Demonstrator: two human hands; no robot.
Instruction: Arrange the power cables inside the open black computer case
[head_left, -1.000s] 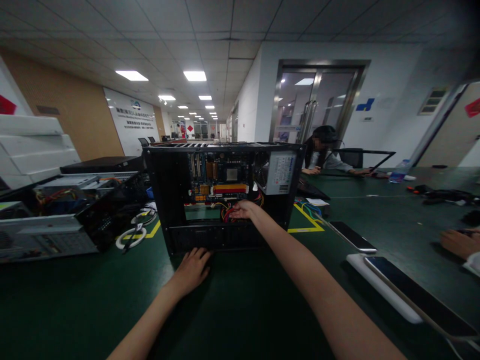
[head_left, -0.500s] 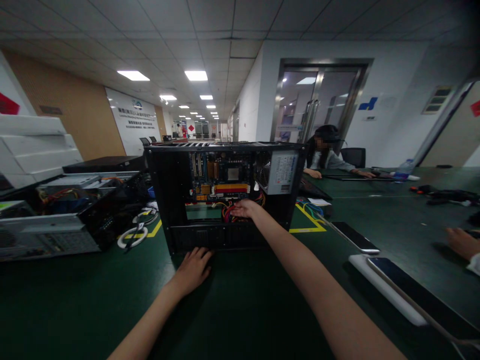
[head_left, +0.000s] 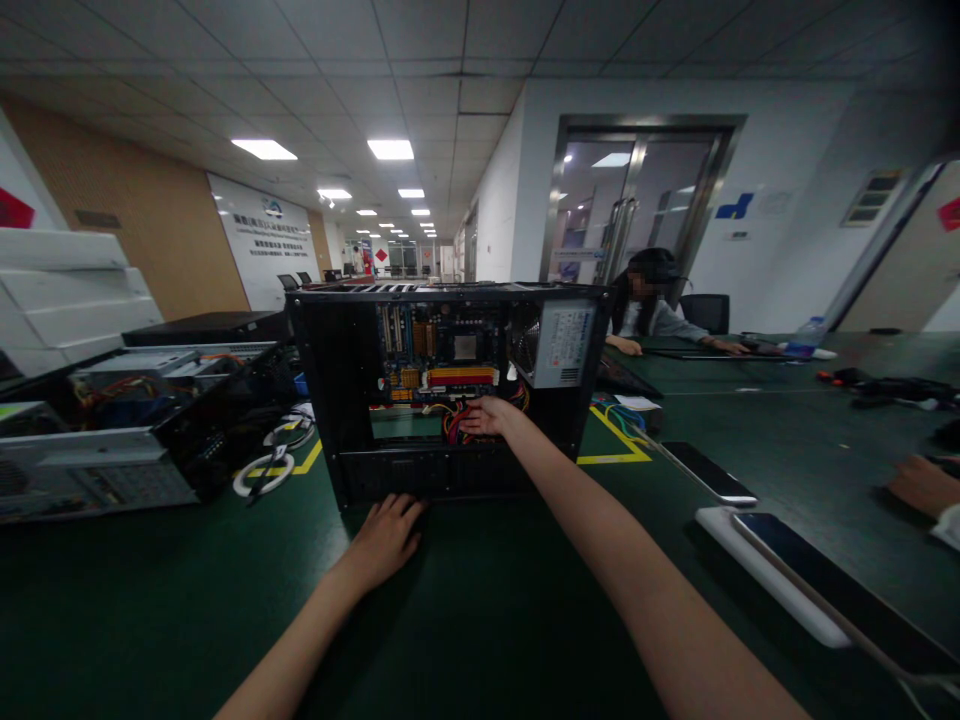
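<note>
An open black computer case (head_left: 397,473) stands on the green table in front of me. Inside it are a motherboard (head_left: 405,345), red and yellow memory slots (head_left: 461,377) and a silver power supply (head_left: 564,345). My right hand (head_left: 487,417) reaches into the lower part of the case, its fingers closed at a bundle of red and black cables (head_left: 452,428); the fingertips are partly hidden among them. My left hand (head_left: 386,540) lies on the table with fingers spread, fingertips at the bottom front edge of the case.
A second opened computer case (head_left: 97,450) and coiled white cables (head_left: 264,474) lie at left. Phones (head_left: 709,472) and a white slab (head_left: 772,575) are at right, near another person's hand (head_left: 926,487). A co-worker (head_left: 652,310) sits behind, by a water bottle (head_left: 812,333).
Almost nothing differs. The view has shifted very slightly; both my hands keep their places at the case. The other person's hand at right has moved slightly left.
</note>
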